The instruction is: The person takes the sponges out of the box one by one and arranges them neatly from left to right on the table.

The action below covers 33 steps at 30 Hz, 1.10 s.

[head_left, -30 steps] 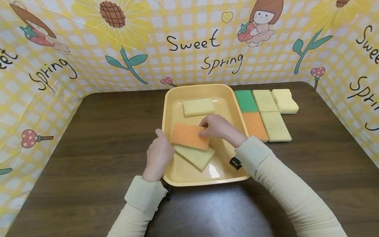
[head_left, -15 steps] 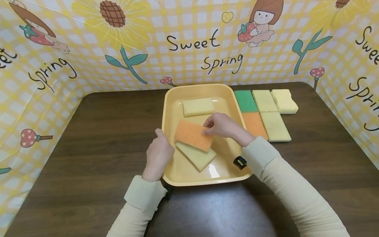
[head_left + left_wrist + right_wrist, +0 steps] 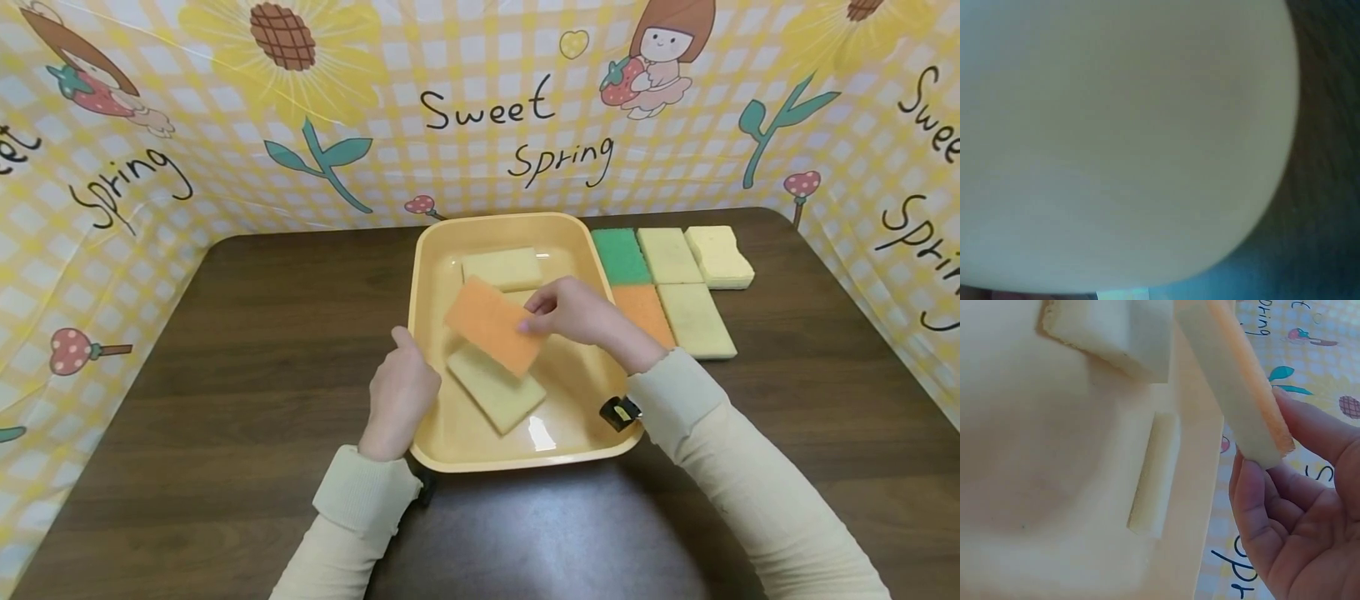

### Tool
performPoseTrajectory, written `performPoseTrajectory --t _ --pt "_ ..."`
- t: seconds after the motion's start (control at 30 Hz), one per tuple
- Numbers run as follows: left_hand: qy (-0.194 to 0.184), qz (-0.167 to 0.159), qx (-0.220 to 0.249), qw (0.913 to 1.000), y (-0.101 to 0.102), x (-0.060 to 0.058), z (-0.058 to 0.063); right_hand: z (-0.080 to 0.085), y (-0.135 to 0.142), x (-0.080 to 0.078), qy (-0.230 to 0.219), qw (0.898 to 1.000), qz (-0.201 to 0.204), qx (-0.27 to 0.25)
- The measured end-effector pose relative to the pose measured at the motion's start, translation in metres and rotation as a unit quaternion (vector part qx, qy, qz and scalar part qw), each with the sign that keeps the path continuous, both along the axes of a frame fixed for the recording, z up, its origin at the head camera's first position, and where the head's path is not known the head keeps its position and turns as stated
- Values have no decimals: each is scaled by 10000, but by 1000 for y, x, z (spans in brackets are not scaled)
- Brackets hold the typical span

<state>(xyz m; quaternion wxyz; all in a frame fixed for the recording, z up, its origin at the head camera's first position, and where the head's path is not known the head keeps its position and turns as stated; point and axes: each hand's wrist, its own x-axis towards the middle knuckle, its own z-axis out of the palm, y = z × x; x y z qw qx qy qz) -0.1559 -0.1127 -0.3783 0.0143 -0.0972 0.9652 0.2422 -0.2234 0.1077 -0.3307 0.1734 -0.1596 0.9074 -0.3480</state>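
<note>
In the head view my right hand (image 3: pixel 573 312) pinches an orange-topped sponge (image 3: pixel 495 325) by its right end, holding it above the yellow tray (image 3: pixel 592 454). The right wrist view shows the sponge (image 3: pixel 1241 381) edge-on between thumb and fingers, a pale layer behind the orange one. Below it in the tray lies a slanted pale yellow sponge (image 3: pixel 495 392); another pale yellow sponge (image 3: pixel 501 267) lies near the far end. My left hand (image 3: pixel 402 392) grips the tray's left rim, thumb raised, its fingertips hidden. Only the tray's blurred surface (image 3: pixel 1122 144) and dark table fill the left wrist view.
Right of the tray, sponges sit in two rows on the brown table (image 3: pixel 262 350): a green one (image 3: pixel 621 256), an orange one (image 3: pixel 641 312), two flat pale yellow ones and a notched pale yellow one (image 3: pixel 720 257). A printed yellow checked cloth (image 3: pixel 480 183) rises behind.
My right hand has moved up and to the right with the orange sponge, which has turned clockwise, uncovering more of the pale sponge beneath. My left hand stays at the rim.
</note>
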Motion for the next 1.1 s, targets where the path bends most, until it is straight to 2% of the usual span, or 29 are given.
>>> performPoseTrajectory --t 0.23,0.5,0.77,1.1 --pt "2 12 -46 10000 0 0 0 6 6 2 -96 9984 -424 -363" --pt "-2 30 -32 10000 0 -1 -1 16 11 5 -217 9960 -619 -601" --pt "-5 50 -67 10000 0 0 0 26 22 7 -94 9955 -744 -578" --pt "-33 68 -65 10000 0 -1 1 30 40 12 -220 9918 -1001 -758"
